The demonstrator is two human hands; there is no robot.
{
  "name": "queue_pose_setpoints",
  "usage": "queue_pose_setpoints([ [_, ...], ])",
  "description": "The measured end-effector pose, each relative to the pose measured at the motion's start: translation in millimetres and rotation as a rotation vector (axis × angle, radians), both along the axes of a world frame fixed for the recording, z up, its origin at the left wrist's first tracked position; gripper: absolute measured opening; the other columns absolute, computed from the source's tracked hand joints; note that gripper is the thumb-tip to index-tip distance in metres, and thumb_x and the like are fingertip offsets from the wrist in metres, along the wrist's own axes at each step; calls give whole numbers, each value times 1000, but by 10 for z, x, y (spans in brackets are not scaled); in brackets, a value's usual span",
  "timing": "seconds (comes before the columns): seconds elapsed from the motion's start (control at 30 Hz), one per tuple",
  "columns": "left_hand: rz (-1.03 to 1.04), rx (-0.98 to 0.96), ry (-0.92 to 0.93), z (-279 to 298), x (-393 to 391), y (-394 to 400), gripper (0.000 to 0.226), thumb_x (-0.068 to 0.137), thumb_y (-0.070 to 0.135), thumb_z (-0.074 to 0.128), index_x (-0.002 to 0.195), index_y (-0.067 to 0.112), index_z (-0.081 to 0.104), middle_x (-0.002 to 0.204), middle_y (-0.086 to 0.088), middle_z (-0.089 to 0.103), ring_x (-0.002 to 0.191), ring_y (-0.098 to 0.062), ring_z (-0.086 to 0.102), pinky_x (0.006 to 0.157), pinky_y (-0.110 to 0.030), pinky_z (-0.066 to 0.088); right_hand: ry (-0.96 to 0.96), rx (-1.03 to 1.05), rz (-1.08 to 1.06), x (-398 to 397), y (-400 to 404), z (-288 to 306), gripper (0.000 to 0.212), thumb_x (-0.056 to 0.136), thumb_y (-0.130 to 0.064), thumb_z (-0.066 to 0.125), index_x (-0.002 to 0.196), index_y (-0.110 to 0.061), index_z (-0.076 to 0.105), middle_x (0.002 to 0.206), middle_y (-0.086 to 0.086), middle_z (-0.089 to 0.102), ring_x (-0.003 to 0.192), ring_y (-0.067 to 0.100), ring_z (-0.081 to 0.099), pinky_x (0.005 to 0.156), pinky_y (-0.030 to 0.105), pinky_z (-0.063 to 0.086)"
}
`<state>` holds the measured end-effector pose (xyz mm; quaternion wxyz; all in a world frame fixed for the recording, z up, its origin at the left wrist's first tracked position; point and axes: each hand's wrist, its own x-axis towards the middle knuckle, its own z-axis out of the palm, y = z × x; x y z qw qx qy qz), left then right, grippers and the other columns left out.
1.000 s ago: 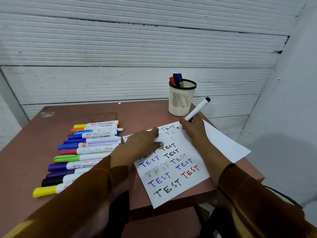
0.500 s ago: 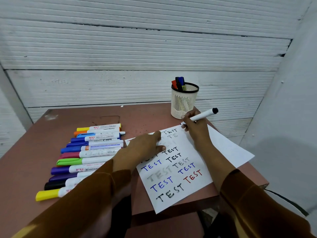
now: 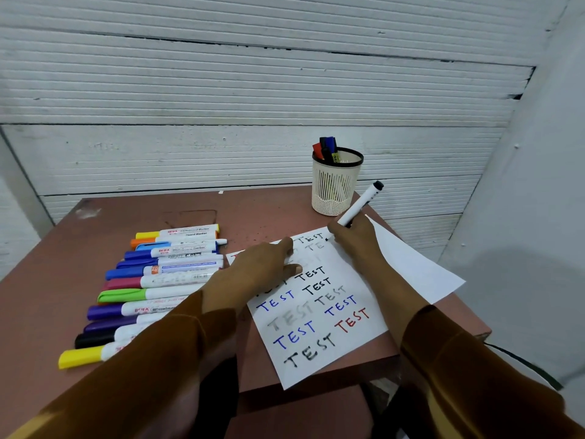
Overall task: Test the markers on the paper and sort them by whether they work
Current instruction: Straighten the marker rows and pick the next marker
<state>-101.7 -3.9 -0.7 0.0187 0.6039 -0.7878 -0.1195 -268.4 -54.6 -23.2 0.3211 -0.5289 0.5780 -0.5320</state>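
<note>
Here, right hand (image 3: 354, 240) curled round a white-barrelled marker (image 3: 361, 204), gripped low near the tip, black end angled up and away past the knuckles toward the mesh cup (image 3: 335, 188). Tip apparently just at the paper (image 3: 408, 264), beside the topmost "TEST"; contact itself too small to tell. Left hand (image 3: 259, 270) flat, fingers straight, pressing the sheet down, holding nothing. Beyond that hand's far side, a row of capped markers (image 3: 152, 286) laid side by side on the table (image 3: 47, 296). Ahead of the right hand, three or so markers standing in the cup.

Judged as light, stiff, smooth plastic: easy to pinch, prone to rolling once laid down. Best held low on the barrel for writing, mid-barrel for carrying. Paper thin and sliding, so worth pinning while stroking.
</note>
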Motion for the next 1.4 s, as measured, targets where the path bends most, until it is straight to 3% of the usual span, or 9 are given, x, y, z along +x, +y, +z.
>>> queue_pose_setpoints([
  [0.23,-4,1,6,0,1,-16,45,94,44,44,128,17,37,108,-12,59,80,-19,46,66,-28,34,82,-10,5,1,-10,-16,22,80,-6,60,69,-17,43,66,-1,49,66,16,50,65,30,42],
  [0.37,-11,-2,-1,10,-4,-3,44,94,44,44,128,16,37,106,-12,60,78,-18,45,64,-28,33,81,22,18,-2,-22,-15,11,78,-7,60,77,-9,49,66,2,52,66,19,53,68,33,44],
  [0.53,-13,0,-9,13,-4,4,44,94,44,44,128,16,37,106,-12,60,77,-18,45,64,-29,33,100,-5,23,9,-5,-3,18,79,-6,61,74,-12,45,66,-1,48,62,13,49,59,24,40],
  [0.7,-12,-8,-12,3,-5,-6,45,94,45,44,128,16,37,110,-13,60,84,-21,49,66,-28,34,132,-3,40,7,14,-10,13,78,-6,61,81,-8,49,71,2,53,69,17,52,68,31,43],
  [0.9,-12,-5,0,-11,-4,-11,45,94,45,44,126,16,38,113,-13,59,92,-25,53,69,-29,36,-103,-8,-45,-65,-11,10,20,80,-3,59,71,-14,45,67,4,52,61,14,51,57,21,41],
  [1.03,-2,1,-1,3,-2,-2,44,94,45,44,127,17,37,110,-12,59,82,-20,46,68,-29,36,-31,-35,-74,-64,-25,22,27,78,-6,62,69,-21,41,67,-1,50,63,12,50,55,21,37],
  [1.4,-6,6,-15,10,-5,0,44,94,46,43,127,17,36,107,-12,60,80,-18,46,66,-28,35,66,-2,-41,-32,-9,-2,22,79,-6,61,71,-17,44,67,-1,50,65,13,50,60,23,40],
])
